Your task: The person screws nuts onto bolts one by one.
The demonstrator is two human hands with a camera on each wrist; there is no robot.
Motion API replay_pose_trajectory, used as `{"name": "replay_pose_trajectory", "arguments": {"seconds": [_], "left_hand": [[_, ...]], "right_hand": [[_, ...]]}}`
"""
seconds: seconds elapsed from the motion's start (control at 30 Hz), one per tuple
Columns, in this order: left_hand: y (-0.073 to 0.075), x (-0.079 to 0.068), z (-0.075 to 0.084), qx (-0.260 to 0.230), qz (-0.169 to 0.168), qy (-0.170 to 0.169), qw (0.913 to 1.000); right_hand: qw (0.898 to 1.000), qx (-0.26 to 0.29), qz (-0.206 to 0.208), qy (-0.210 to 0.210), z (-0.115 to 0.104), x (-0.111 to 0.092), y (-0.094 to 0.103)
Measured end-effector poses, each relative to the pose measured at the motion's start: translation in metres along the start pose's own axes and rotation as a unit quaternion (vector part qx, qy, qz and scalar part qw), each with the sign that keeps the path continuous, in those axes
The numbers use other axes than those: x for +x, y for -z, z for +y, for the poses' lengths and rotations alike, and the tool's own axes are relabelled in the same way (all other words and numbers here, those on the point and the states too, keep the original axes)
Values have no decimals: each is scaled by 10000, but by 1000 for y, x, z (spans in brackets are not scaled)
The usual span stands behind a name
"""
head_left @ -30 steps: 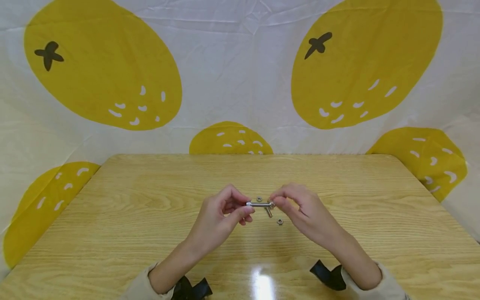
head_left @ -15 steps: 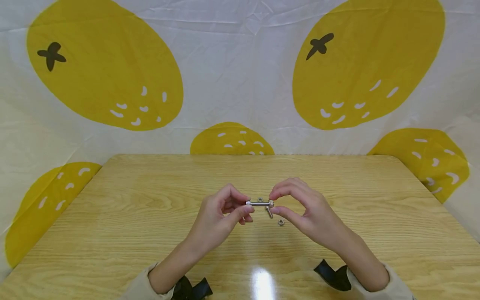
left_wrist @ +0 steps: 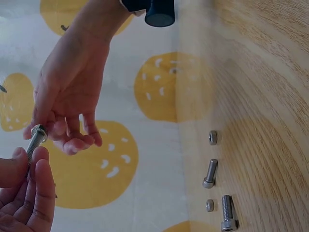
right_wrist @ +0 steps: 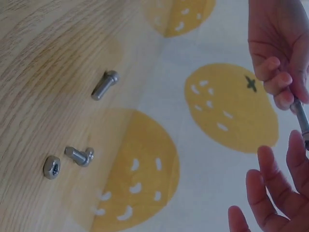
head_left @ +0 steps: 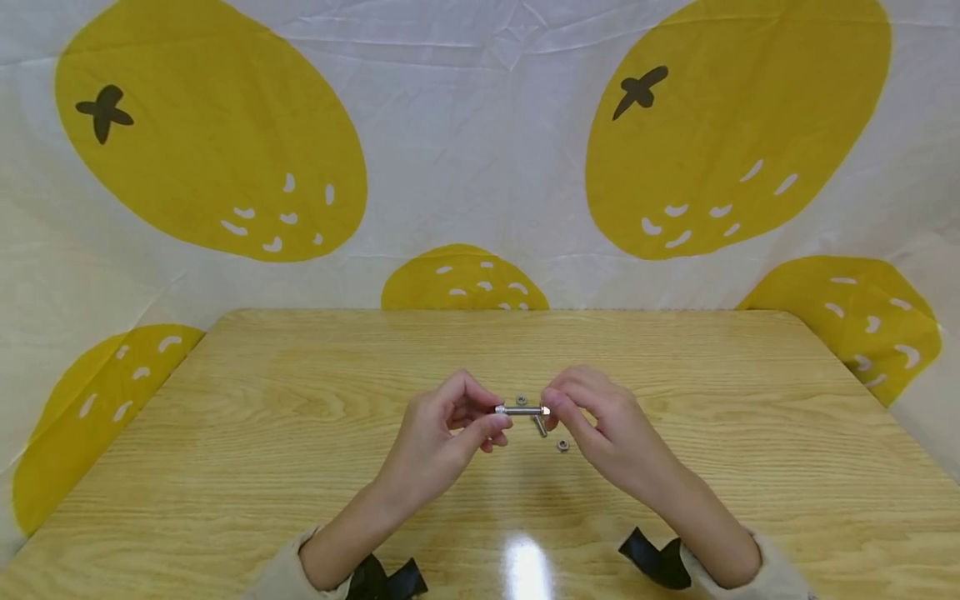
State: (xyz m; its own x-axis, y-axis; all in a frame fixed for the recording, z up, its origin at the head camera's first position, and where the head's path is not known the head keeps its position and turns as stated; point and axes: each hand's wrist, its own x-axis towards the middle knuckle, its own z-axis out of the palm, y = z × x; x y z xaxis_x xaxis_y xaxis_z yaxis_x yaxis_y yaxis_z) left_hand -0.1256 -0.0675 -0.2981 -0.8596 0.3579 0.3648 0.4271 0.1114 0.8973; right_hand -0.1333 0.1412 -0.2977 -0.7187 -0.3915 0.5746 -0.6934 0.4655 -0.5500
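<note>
Above the table, my left hand point(head_left: 438, 437) pinches a silver bolt point(head_left: 521, 410) near its left end between thumb and fingers. The bolt lies level, its shank pointing right. A hex nut point(left_wrist: 39, 132) sits on the far end of the shank. My right hand point(head_left: 615, 433) has thumb and forefinger at that nut, its other fingers loosely bent. In the right wrist view, the bolt point(right_wrist: 301, 116) spans the gap between both hands, and the nut is partly cut off by the frame edge.
On the wooden table point(head_left: 300, 367) below the hands lie two loose nuts, one farther back point(head_left: 521, 400) and one nearer point(head_left: 563, 446). A short bolt point(head_left: 540, 426) lies between them. Another bolt point(left_wrist: 228, 212) shows in the left wrist view. A fruit-patterned cloth point(head_left: 472, 150) hangs behind.
The right thumb and forefinger, spread apart around the nut half a second ago, have come together at it, the thumb moving upward. The left hand keeps the bolt almost still.
</note>
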Motion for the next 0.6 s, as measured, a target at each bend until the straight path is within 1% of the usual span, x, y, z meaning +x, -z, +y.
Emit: {"name": "replay_pose_trajectory", "arguments": {"seconds": [0.13, 0.33, 0.43, 0.6], "left_hand": [[1, 0, 1, 44, 16, 43, 10000], [3, 0, 1, 30, 15, 41, 10000], [3, 0, 1, -16, 25, 119, 9999], [2, 0, 2, -24, 19, 160, 9999]], "right_hand": [[9998, -45, -79, -172, -1, 0, 6], [9990, 75, -340, 288, -1, 0, 12], [9979, 113, -397, 490, -1, 1, 12], [9975, 31, -371, 604, 0, 1, 12]]}}
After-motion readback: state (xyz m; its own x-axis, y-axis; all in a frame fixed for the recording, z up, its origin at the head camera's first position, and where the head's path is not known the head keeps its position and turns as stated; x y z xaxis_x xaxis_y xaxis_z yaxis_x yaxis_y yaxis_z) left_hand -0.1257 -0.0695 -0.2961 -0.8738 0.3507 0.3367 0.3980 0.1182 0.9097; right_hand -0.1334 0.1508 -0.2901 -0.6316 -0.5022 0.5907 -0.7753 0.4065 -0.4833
